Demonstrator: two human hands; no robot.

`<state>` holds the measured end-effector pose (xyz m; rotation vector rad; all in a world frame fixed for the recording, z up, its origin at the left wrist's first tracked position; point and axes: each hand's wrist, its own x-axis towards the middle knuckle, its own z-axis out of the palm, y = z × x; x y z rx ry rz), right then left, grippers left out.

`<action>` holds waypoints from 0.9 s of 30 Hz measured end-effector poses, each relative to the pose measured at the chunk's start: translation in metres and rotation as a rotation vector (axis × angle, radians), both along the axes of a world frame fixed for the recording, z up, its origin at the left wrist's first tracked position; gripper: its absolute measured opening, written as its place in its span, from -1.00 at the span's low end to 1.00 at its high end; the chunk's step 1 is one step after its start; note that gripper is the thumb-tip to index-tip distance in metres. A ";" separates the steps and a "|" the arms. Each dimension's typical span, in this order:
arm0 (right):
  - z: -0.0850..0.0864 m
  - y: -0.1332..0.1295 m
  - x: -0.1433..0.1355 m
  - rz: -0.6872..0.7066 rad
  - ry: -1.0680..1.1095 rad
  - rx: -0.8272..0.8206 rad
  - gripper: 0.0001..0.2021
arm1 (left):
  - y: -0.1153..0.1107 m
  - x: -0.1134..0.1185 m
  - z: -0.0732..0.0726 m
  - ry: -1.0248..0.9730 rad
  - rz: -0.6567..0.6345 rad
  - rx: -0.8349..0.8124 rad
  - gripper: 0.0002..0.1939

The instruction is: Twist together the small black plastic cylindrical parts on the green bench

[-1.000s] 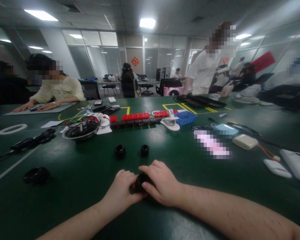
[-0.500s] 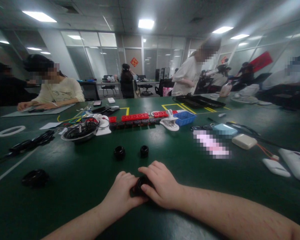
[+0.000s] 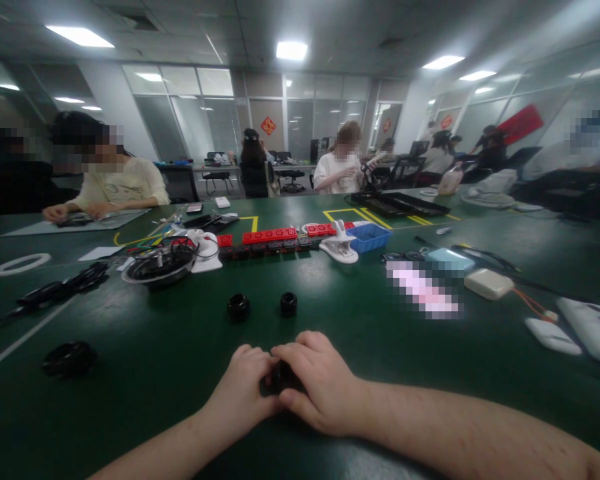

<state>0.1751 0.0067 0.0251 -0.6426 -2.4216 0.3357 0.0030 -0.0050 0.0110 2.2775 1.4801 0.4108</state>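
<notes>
A black round part (image 3: 283, 377) is held between my two hands, low in the middle of the view. My left hand (image 3: 247, 383) is closed round its left side. From the right, my right hand (image 3: 320, 383) wraps over it, fingers across the top and thumb at the near side, so much of it is hidden. Beyond my hands, two small black rings stand on the green table, one on the left (image 3: 239, 307) and one on the right (image 3: 289, 304). A larger black ring-shaped piece (image 3: 70, 359) lies at the far left.
Across the green table (image 3: 180, 347) are a metal bowl with black parts (image 3: 157, 267), red blocks in a row (image 3: 270, 235), a white clip (image 3: 339, 247) and a blue bin (image 3: 370, 237). A light blue box (image 3: 450, 261) lies right. People sit beyond.
My right hand has turned over the black part and its fingers now cover more of it. A person in white in the background has moved left and lower.
</notes>
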 end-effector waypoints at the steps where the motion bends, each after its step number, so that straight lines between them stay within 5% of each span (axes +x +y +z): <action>1: 0.000 0.000 0.000 0.005 -0.006 -0.006 -0.50 | 0.000 0.000 0.000 0.001 0.003 0.001 -0.86; 11: -0.003 0.000 -0.002 0.037 -0.022 -0.013 -0.48 | 0.000 0.002 -0.001 0.025 0.042 -0.013 -0.81; 18: -0.004 -0.001 -0.003 0.028 -0.087 0.037 -0.73 | 0.003 0.002 -0.006 0.026 0.026 0.033 -0.84; 27: 0.001 -0.005 -0.004 0.053 -0.078 0.086 -0.76 | 0.002 0.002 -0.004 0.014 -0.019 0.029 -0.92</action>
